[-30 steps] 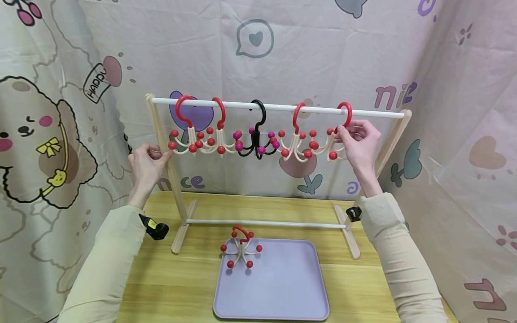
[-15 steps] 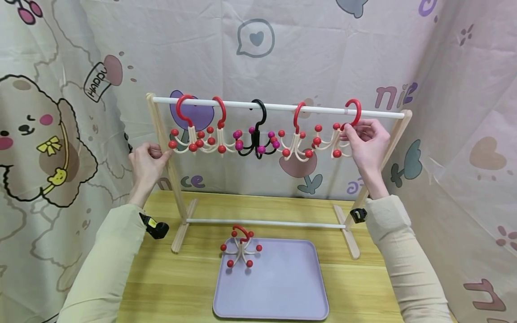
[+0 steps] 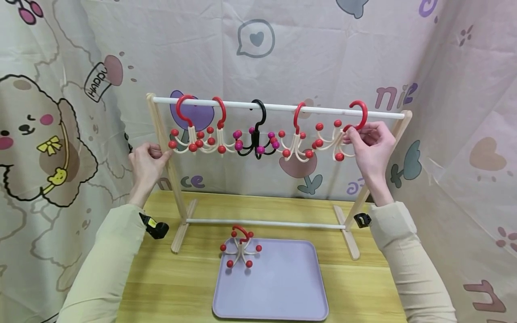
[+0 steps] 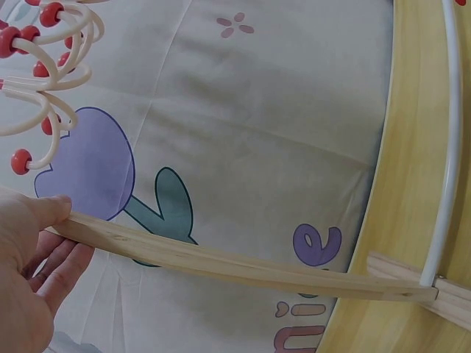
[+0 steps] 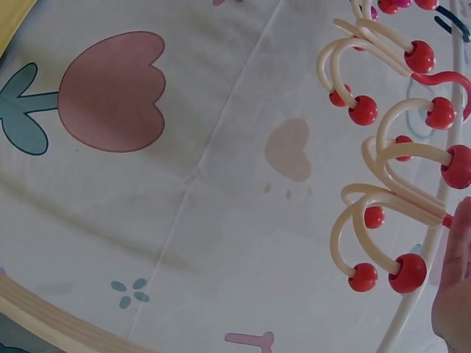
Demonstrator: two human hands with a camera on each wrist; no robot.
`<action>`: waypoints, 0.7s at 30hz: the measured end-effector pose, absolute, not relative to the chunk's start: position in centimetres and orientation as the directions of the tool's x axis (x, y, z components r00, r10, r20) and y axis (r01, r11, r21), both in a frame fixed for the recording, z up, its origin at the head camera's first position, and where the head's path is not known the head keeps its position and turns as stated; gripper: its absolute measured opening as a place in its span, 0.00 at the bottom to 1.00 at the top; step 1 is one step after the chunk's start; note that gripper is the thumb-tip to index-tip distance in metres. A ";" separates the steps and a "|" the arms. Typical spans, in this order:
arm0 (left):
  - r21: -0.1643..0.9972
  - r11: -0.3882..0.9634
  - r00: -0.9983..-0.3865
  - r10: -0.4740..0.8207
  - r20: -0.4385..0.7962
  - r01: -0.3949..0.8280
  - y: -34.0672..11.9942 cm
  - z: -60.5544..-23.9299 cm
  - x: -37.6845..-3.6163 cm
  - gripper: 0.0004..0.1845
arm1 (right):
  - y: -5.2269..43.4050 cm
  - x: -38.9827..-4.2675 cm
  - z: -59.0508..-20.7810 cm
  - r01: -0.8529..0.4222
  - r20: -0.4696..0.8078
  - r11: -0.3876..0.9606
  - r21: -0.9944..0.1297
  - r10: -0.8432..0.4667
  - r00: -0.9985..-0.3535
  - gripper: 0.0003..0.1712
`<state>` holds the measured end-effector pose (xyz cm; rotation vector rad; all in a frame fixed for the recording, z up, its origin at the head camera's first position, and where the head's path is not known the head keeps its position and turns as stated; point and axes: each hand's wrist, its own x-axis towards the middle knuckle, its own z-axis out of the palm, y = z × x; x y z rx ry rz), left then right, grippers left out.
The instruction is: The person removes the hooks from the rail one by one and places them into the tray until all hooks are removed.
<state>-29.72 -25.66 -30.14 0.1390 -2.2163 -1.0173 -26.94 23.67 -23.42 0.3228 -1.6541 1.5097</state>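
Note:
A wooden rack carries a white top rod [image 3: 278, 107]. My right hand [image 3: 373, 148] pinches the neck of a multi-arm hanger [image 3: 365, 114] with a red hook, cream arms and red balls. This hanger leans, and its hook overlaps the rod near the rack's right end. My left hand [image 3: 147, 168] grips the left wooden upright [image 4: 221, 257] between thumb and fingers. Along the rod hang a black hanger [image 3: 256, 141] with magenta balls and three red-hooked ones, one of them [image 3: 296, 143] just left of the held hanger.
On the table [image 3: 169, 287], a lilac tray [image 3: 278, 291] sits in front of the rack. Another red-hooked hanger [image 3: 241, 250] stands on its back left part. A lower white rod [image 3: 262, 222] joins the rack's feet. Patterned curtains [image 3: 258, 54] surround the table.
My right hand has moved right with the pinched hanger, which now leans more, its hook shifted toward the rack's right end. The left hand has stayed on the upright.

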 end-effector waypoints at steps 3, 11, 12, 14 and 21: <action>0.698 0.695 -0.754 -0.362 0.548 0.173 -25.7 -30.1 -29.7 0.18 | 23.6 -26.7 -23.8 -0.681 0.721 0.250 -0.689 0.335 -0.606 0.09; 0.704 0.688 -0.760 -0.358 0.542 0.178 -25.7 -30.2 -29.7 0.18 | 23.8 -26.0 -25.1 -0.676 0.738 0.298 -0.674 0.325 -0.592 0.05; 0.706 0.686 -0.762 -0.358 0.540 0.179 -25.7 -30.2 -29.7 0.18 | 23.9 -26.0 -25.3 -0.678 0.738 0.295 -0.673 0.325 -0.591 0.04; 0.709 0.681 -0.765 -0.356 0.537 0.181 -25.7 -30.2 -29.8 0.18 | 24.1 -25.9 -25.7 -0.680 0.737 0.289 -0.674 0.327 -0.591 0.03; 0.713 0.673 -0.762 -0.353 0.543 0.197 -25.7 -30.2 -29.7 0.18 | 24.5 -25.5 -27.6 -0.658 0.717 0.288 -0.696 0.319 -0.619 0.06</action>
